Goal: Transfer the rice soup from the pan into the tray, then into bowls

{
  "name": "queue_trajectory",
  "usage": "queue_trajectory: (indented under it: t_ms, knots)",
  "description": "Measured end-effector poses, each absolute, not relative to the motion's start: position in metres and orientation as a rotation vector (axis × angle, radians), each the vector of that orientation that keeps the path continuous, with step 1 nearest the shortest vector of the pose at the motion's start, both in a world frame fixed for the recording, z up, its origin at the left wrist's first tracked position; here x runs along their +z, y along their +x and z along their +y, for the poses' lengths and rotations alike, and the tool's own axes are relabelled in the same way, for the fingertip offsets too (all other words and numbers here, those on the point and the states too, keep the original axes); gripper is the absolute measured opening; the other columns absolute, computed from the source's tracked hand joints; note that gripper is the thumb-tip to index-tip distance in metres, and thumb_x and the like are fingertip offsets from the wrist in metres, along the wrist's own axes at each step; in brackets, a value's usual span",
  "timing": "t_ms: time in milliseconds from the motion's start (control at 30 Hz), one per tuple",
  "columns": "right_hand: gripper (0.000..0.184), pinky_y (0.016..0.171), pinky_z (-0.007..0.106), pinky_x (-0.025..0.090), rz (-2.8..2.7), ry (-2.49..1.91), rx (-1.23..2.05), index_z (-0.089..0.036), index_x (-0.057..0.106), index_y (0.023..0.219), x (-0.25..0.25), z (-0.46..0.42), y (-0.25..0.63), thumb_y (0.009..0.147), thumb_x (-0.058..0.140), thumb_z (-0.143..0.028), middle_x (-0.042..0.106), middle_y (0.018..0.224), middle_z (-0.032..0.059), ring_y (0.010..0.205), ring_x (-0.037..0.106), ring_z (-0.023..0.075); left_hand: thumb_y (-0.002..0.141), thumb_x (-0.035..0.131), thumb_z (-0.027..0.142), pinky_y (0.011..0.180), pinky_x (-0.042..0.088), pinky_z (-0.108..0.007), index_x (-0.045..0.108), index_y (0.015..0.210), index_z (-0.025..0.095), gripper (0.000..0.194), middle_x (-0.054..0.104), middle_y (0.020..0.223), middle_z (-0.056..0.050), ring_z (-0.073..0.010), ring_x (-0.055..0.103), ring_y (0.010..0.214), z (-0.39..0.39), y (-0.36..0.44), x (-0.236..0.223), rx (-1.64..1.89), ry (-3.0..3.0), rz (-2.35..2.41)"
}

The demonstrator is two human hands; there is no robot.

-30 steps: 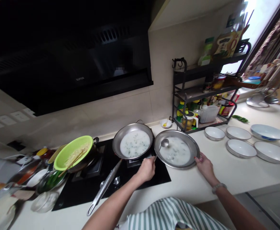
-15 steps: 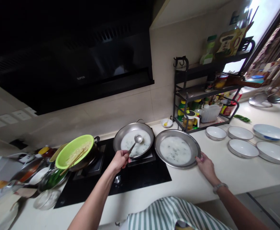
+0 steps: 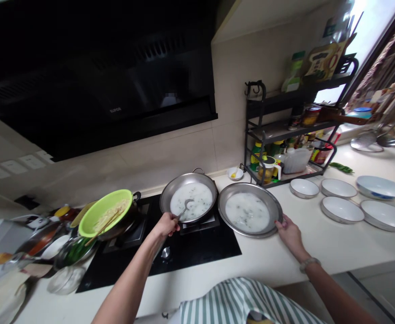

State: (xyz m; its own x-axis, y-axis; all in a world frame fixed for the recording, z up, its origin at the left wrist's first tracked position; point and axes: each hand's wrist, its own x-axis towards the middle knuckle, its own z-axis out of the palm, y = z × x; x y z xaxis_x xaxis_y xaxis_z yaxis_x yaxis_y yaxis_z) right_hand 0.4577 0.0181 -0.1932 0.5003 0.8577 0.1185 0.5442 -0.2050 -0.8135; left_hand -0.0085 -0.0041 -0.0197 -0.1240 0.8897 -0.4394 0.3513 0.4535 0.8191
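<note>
My left hand [image 3: 166, 223] is closed round the handle of a metal ladle [image 3: 185, 207], whose bowl dips into the white soup in a steel pan [image 3: 188, 199] on the black hob [image 3: 170, 245]. Right of the pan sits a wide steel dish [image 3: 250, 209] holding more of the same white soup with green flecks. My right hand [image 3: 287, 227] grips the near right rim of that dish, fingers curled on its edge. A bracelet shows on that wrist.
A green colander [image 3: 104, 213] with noodles and chopsticks rests on a pot at the left. Several white bowls [image 3: 339, 209] stand on the counter to the right. A black spice rack [image 3: 290, 135] stands against the wall; a range hood [image 3: 96, 76] hangs overhead.
My left hand carried the ladle from the wide dish leftward over the pan, then lowered its bowl into the soup there. My right hand stayed on the dish rim.
</note>
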Motion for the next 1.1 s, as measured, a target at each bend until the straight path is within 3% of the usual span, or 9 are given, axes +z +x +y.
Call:
queue_trajectory:
  t_ms: [200, 433, 1100]
  knots:
    - [0.067, 0.061, 0.037, 0.044, -1.153, -1.865, 0.45, -0.004, 0.071, 0.115, -0.194, 0.018, 0.458, 0.066, 0.052, -0.047, 0.057, 0.056, 0.0026, 0.057, 0.056, 0.0248, 0.075, 0.072, 0.008, 0.033, 0.017, -0.012, 0.055, 0.063, 0.012, 0.02, 0.055, 0.05, 0.0, -0.0012, 0.033, 0.035, -0.003, -0.01, -0.007, 0.821, 0.76, 1.491]
    - [0.061, 0.061, 0.036, 0.043, -1.156, -1.86, 0.441, -0.009, 0.071, 0.111, -0.196, 0.018, 0.458, 0.067, 0.052, -0.047, 0.059, 0.058, 0.0031, 0.059, 0.057, 0.025, 0.076, 0.057, -0.005, 0.033, 0.018, -0.007, 0.058, 0.075, 0.01, 0.014, 0.054, 0.057, 0.001, 0.0008, 0.032, 0.037, -0.005, -0.011, 0.004, 0.879, 0.52, 1.338]
    - [0.062, 0.058, 0.035, 0.043, -1.14, -1.854, 0.446, -0.008, 0.072, 0.112, -0.191, 0.017, 0.456, 0.067, 0.053, -0.046, 0.056, 0.053, 0.0012, 0.054, 0.055, 0.0243, 0.073, 0.06, -0.003, 0.031, 0.02, -0.008, 0.059, 0.07, 0.01, 0.014, 0.053, 0.055, 0.001, 0.0006, 0.031, 0.037, -0.011, 0.001, 0.006, 0.882, 0.513, 1.303]
